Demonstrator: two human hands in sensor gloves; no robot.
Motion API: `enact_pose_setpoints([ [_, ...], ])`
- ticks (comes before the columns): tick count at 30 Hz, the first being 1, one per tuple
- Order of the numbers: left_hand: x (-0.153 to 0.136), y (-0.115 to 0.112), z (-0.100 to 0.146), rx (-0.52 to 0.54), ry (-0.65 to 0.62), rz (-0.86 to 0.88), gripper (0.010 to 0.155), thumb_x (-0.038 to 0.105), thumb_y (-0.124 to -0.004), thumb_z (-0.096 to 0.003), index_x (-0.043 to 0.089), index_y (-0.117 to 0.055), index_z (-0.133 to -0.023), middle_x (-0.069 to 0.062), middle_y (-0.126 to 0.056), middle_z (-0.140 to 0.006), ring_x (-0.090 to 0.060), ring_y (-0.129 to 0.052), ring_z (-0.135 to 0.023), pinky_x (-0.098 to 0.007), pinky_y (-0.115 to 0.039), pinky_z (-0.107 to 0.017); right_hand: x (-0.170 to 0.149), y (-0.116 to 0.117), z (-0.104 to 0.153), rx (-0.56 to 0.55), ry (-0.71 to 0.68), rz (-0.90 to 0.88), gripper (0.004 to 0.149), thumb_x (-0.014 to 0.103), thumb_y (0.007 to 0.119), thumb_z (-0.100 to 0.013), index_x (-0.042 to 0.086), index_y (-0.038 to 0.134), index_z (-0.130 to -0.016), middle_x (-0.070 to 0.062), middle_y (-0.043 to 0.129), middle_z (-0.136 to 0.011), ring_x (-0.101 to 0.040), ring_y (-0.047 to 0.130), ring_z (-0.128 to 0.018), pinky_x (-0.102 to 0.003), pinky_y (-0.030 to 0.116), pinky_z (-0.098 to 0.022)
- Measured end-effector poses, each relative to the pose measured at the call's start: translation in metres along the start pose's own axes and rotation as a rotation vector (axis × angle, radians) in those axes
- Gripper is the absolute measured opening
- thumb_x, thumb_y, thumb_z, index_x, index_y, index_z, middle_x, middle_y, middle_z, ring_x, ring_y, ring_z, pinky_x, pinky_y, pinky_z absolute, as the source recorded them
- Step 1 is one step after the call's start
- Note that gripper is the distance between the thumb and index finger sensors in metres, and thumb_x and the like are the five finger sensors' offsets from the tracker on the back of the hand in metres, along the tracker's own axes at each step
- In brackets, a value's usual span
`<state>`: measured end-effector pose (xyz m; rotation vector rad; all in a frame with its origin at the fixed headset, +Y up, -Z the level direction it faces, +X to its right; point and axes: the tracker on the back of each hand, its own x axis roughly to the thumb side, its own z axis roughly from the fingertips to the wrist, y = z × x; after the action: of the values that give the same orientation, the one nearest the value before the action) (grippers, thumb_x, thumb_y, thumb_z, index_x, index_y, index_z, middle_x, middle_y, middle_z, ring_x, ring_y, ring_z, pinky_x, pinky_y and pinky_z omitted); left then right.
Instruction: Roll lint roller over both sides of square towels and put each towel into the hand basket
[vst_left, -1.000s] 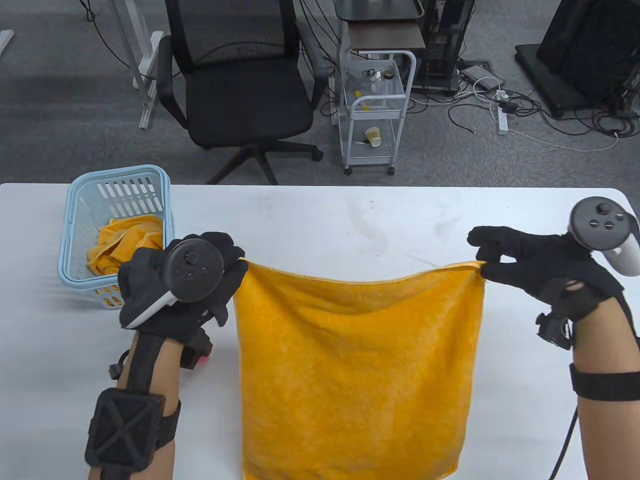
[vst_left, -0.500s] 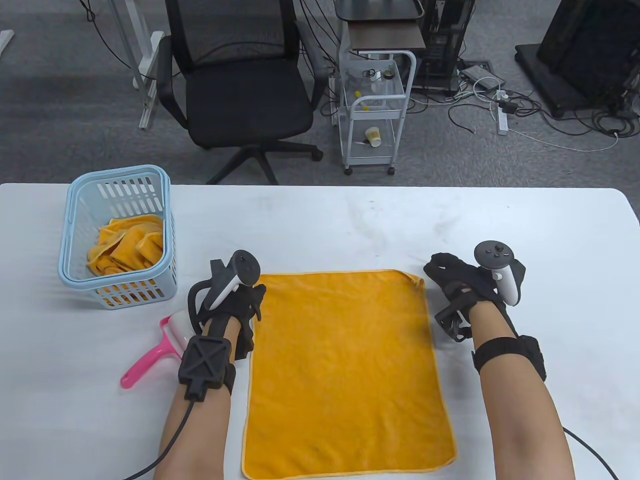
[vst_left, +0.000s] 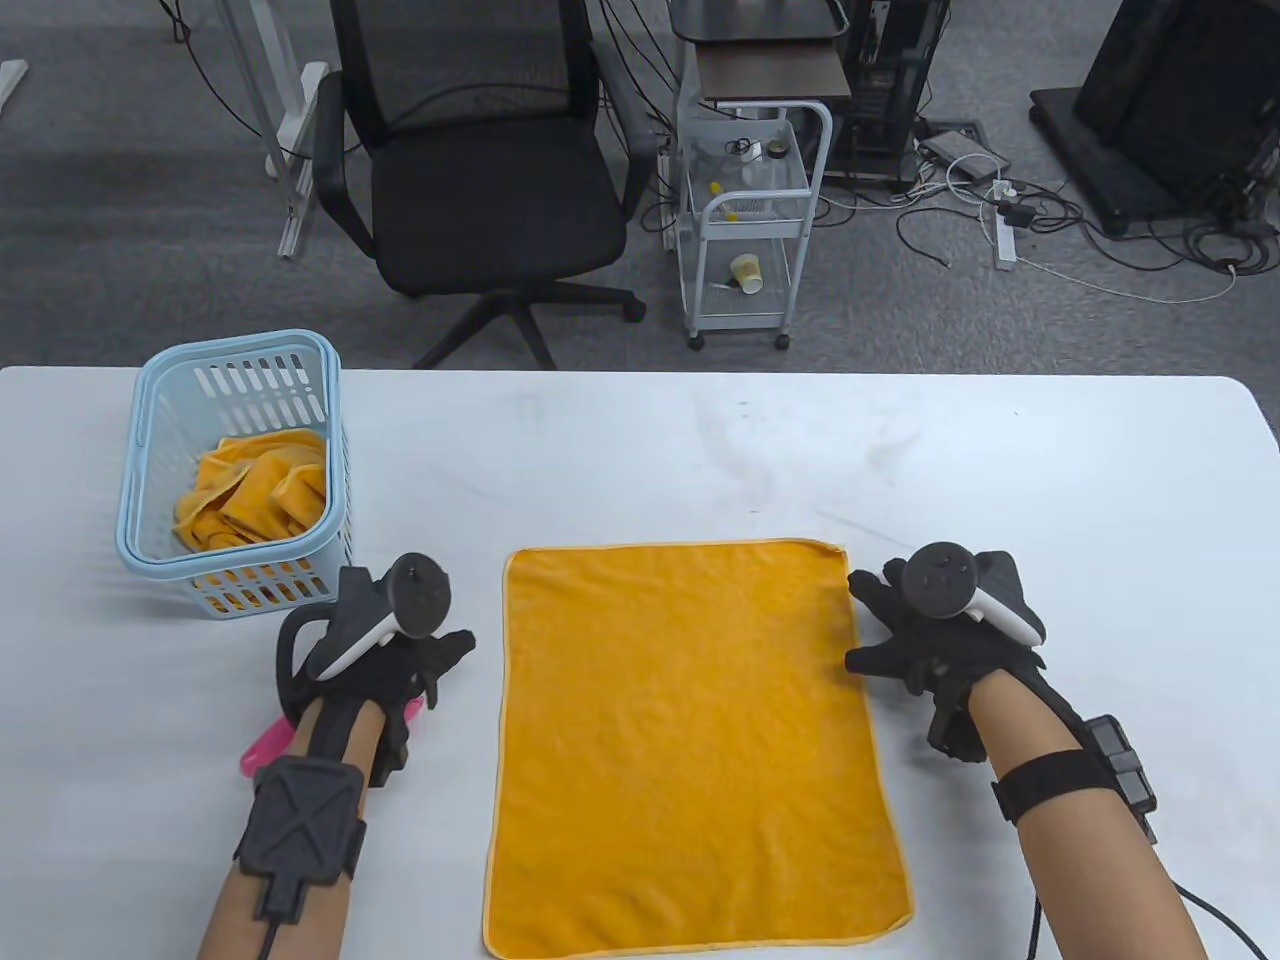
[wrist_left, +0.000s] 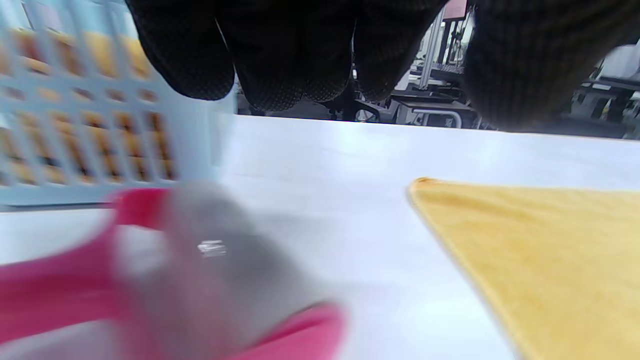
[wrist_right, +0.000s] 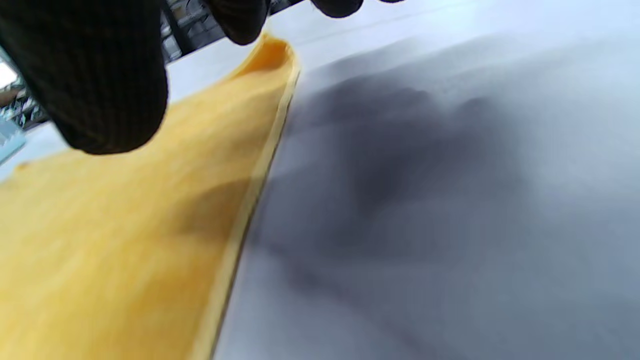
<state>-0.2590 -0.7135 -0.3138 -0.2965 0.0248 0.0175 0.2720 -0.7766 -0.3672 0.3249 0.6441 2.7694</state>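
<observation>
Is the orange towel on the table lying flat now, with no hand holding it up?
Yes. In the table view the orange towel lies spread flat on the table, with the left hand and right hand beside it.

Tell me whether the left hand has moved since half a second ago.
Yes. The left hand has moved left, off the towel's edge and toward the basket side, over the lint roller.

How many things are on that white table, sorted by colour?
Orange: 2, the flat towel and the crumpled towel in the basket (it could be more than one there; I cannot tell).
Light blue: 1, the hand basket.
Pink: 1, the lint roller, under the left hand.
Total: 4.
</observation>
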Motion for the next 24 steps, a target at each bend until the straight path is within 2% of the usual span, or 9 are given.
enact_pose_setpoints([
  [2,-0.021,-0.005,0.015,-0.038,0.048,-0.037,0.088,0.066,-0.083,-0.0379,0.026,-0.052,-0.110,-0.008,-0.048,-0.121,-0.044,-0.063,-0.108,-0.065,-0.060,-0.074,0.006,0.009,0.009,0.042,-0.025,0.067,0.097,0.061,0.090,-0.040,0.029,0.035,-0.113,-0.021,0.024,-0.117,-0.053,0.022,-0.105,-0.075,0.037,-0.069],
  [5,-0.048,-0.018,0.031,-0.156,0.131,-0.108,0.100,0.066,-0.086,-0.0361,0.018,-0.041,-0.112,-0.015,-0.037,-0.122,-0.049,-0.055,-0.110,-0.068,-0.057,-0.074,0.015,0.023,0.021,0.097,-0.038,0.162,0.098,0.062,0.090,-0.039,0.030,0.033,-0.113,-0.021,0.022,-0.117,-0.053,0.021,-0.105,-0.075,0.037,-0.069],
  [9,-0.068,-0.037,0.040,-0.235,0.204,-0.164,0.103,0.064,-0.088,-0.0359,0.015,-0.039,-0.112,-0.019,-0.036,-0.122,-0.051,-0.055,-0.110,-0.069,-0.056,-0.074,0.021,0.034,0.030,0.079,-0.056,0.208,0.098,0.062,0.090,-0.039,0.030,0.034,-0.113,-0.021,0.023,-0.117,-0.053,0.023,-0.104,-0.074,0.038,-0.069],
  [12,-0.072,-0.051,0.036,-0.264,0.230,-0.126,0.096,0.061,-0.088,-0.0382,0.016,-0.044,-0.111,-0.017,-0.041,-0.121,-0.050,-0.058,-0.109,-0.068,-0.057,-0.074,0.020,0.039,0.031,0.078,-0.053,0.204,0.097,0.061,0.090,-0.040,0.029,0.035,-0.113,-0.022,0.024,-0.117,-0.053,0.024,-0.105,-0.074,0.039,-0.068],
  [14,-0.073,-0.060,0.031,-0.271,0.252,-0.099,0.087,0.058,-0.085,-0.0418,0.020,-0.049,-0.110,-0.015,-0.047,-0.120,-0.047,-0.062,-0.107,-0.066,-0.059,-0.074,0.018,0.042,0.029,0.084,-0.049,0.200,0.096,0.060,0.090,-0.040,0.029,0.036,-0.113,-0.022,0.025,-0.116,-0.053,0.025,-0.104,-0.074,0.039,-0.068],
  [19,-0.076,-0.069,0.021,-0.186,0.285,-0.075,0.056,0.048,-0.081,-0.0474,0.030,-0.066,-0.098,-0.005,-0.061,-0.115,-0.038,-0.072,-0.103,-0.061,-0.064,-0.073,0.017,0.043,0.029,0.071,-0.050,0.202,0.094,0.060,0.090,-0.041,0.029,0.038,-0.113,-0.021,0.026,-0.116,-0.053,0.028,-0.105,-0.074,0.040,-0.069],
  [22,-0.068,-0.061,0.023,-0.151,0.219,0.063,0.051,0.045,-0.083,-0.0480,0.030,-0.071,-0.095,-0.004,-0.066,-0.112,-0.038,-0.076,-0.101,-0.062,-0.064,-0.073,0.014,0.044,0.029,0.067,-0.051,0.184,0.094,0.060,0.090,-0.040,0.030,0.038,-0.112,-0.020,0.026,-0.116,-0.052,0.027,-0.105,-0.074,0.040,-0.069],
  [24,-0.046,-0.045,0.027,-0.114,0.121,0.126,0.051,0.044,-0.084,-0.0484,0.029,-0.072,-0.095,-0.006,-0.066,-0.112,-0.039,-0.075,-0.101,-0.063,-0.064,-0.072,0.013,0.045,0.029,0.066,-0.051,0.169,0.094,0.060,0.090,-0.041,0.029,0.038,-0.112,-0.020,0.025,-0.116,-0.052,0.027,-0.105,-0.074,0.040,-0.069],
])
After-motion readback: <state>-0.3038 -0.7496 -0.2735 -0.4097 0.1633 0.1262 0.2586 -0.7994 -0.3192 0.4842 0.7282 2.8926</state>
